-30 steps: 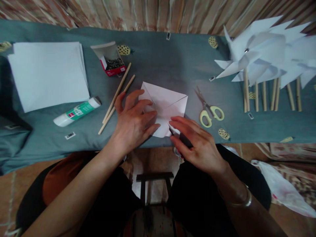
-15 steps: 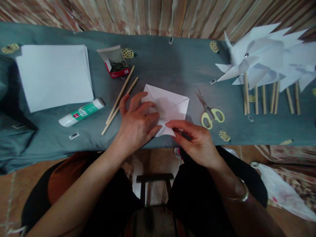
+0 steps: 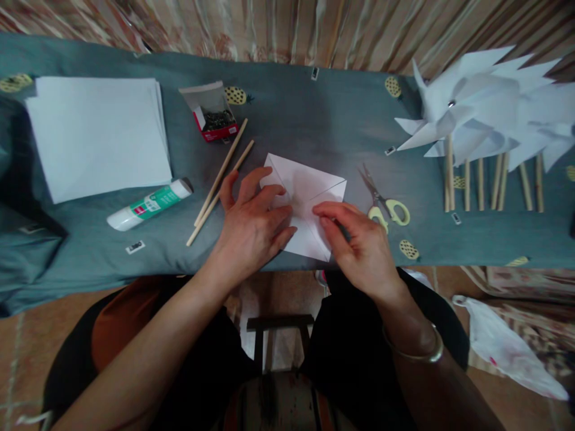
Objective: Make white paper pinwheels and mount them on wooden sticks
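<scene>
A square sheet of white paper (image 3: 300, 170) lies on the cloth, with dark lines running in from its corners. My left hand (image 3: 251, 218) rests on its left side, fingers spread and flat, holding nothing. Over the paper's right part, my right hand (image 3: 354, 239) has its thumb and index finger close together in a pinch. Whatever may be between those fingertips is hidden. Just right of that hand lie scissors (image 3: 377, 194) with yellow-green handles, partly covered by it. Two wooden sticks (image 3: 222, 173) lie beside my left hand.
A stack of white paper (image 3: 101, 137) and a glue stick (image 3: 150, 205) lie at left. Behind the sticks stands an open red box (image 3: 220, 129) of small metal pieces. White paper pinwheels (image 3: 485, 108) on sticks lie at right. The patterned cloth (image 3: 314, 108) covers the table.
My right hand has let go of the paper's near corner, which now lies flat, and has moved up and inward over the sheet. My left hand stays on the paper.
</scene>
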Available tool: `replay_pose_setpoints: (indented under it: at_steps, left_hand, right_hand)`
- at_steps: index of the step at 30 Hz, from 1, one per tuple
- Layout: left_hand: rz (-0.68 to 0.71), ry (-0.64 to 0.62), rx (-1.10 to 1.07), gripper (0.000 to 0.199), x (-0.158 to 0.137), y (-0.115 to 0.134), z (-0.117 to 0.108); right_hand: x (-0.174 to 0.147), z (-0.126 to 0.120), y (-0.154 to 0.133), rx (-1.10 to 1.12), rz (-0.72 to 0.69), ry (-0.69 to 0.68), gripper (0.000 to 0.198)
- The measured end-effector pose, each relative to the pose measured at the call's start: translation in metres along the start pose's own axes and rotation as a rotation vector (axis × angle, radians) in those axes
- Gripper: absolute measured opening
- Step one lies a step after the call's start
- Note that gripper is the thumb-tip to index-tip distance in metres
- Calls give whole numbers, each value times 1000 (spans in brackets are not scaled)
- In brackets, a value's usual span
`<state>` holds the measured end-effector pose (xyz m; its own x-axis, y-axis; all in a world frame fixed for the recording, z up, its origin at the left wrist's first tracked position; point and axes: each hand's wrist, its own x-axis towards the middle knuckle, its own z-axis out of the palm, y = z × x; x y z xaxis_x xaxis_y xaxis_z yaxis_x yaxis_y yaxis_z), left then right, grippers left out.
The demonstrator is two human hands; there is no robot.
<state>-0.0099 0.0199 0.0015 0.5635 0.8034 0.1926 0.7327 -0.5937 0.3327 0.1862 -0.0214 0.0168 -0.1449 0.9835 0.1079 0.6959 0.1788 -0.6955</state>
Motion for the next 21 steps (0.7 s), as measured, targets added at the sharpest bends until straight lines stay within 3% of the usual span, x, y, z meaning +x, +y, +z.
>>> replay_pose_setpoints:
  at_steps: [4,10,14,21]
  left_hand:
    - [12,30,8,10,0,-1,3]
    - [23,29,20,12,0,0,3]
    - [14,41,9,11,0,0,2]
    - [-16,44,-42,6,0,-1,5]
  right_hand:
    - [-7,-15,9,-121,-3,-112,30]
    - [-22,-19,13,-121,-9,-373,52]
    - [-26,-17,13,-178,-17,-400,56]
    - [-24,-19,10,-160,-5,-322,36]
